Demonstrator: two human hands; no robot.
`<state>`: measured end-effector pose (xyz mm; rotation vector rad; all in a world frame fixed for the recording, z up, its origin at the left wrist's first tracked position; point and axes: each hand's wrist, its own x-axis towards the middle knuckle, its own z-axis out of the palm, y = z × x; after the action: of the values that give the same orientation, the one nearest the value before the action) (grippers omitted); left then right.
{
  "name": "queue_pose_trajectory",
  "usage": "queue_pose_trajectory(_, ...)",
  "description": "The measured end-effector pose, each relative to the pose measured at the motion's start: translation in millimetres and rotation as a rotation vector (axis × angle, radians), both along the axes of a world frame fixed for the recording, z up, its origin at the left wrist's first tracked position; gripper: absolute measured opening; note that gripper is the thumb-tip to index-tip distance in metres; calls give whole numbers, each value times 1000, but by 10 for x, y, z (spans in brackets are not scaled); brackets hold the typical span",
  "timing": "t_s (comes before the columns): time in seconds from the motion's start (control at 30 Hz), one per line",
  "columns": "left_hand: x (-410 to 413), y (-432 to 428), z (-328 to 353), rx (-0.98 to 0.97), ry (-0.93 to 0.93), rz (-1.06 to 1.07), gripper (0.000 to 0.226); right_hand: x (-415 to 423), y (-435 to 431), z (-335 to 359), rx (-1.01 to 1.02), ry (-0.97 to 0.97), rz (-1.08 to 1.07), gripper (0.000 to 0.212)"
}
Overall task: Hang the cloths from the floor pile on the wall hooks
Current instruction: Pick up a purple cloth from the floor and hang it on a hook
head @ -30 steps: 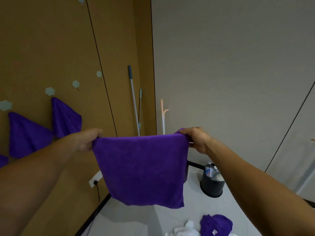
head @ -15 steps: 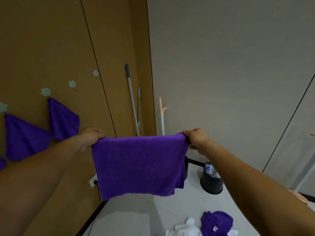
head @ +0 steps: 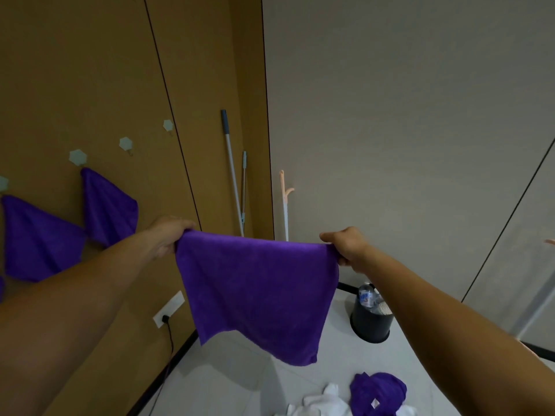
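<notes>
Where left hand (head: 168, 236) and right hand (head: 348, 247) pinch the cloth (head: 258, 292), fingertips hide.

Reaching forward with both bare arms, from the lower corners of the frame up toward its middle. Clutching one top corner of a purple cloth (head: 258, 292) in the left grip (head: 168, 235), left of centre, fingers curled over the edge, back of the hand upward. Pinching the other top corner in the right grip (head: 345, 246), right of centre, fingers folded underneath. Keeping the two well apart, the left a little higher in the frame, with the left forearm (head: 90, 289) and right forearm (head: 435, 304) converging slightly.
</notes>
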<state>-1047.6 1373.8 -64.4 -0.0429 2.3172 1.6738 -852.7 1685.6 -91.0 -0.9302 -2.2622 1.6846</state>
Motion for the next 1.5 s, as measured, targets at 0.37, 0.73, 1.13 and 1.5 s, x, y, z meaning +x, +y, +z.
queue_pose_trajectory(0.37,125,-154,33,-252,-176,-180,8,1,60,17,11,3,141,29)
queue_pose_trajectory(0.73,190,-97,77,-10,-251,-39,21,-126,111,80,116,58,-8,28)
queue_pose_trajectory(1.13,362,-35,183,-346,-165,-403,30,-191,238,71,254,7,7,9)
queue_pose_trajectory(1.5,606,104,161,-415,212,-454,31,-144,449,180,321,7,12,16)
